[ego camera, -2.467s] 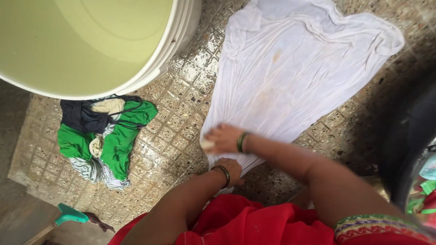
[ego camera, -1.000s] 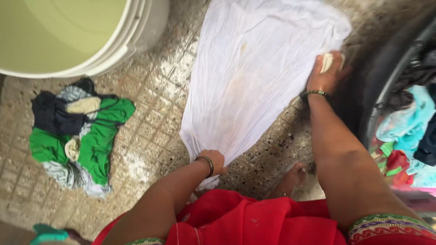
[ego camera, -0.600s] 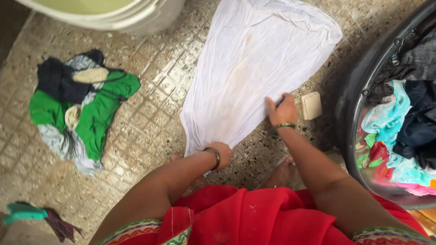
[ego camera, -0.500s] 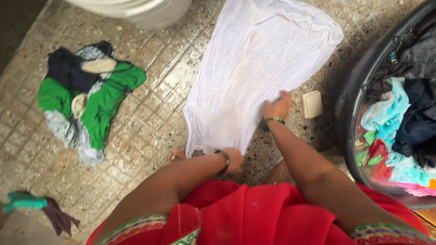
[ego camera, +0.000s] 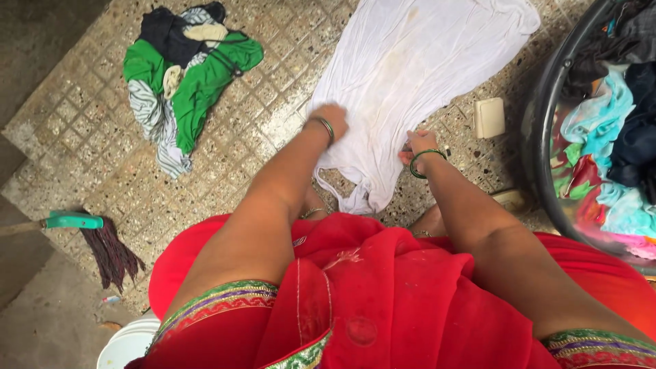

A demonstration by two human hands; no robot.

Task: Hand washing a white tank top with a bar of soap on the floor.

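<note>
White cloth [ego camera: 417, 68] lies flat on the wet floor [ego camera: 89, 143], long axis running away from the person. Left hand [ego camera: 333, 120] presses its near left edge; right hand [ego camera: 418, 143] pinches the right edge.

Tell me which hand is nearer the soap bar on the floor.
Right. The right hand grips the white garment's near edge, just beside the soap bar. The left hand presses on the garment farther over, with the cloth between it and the soap.
</note>
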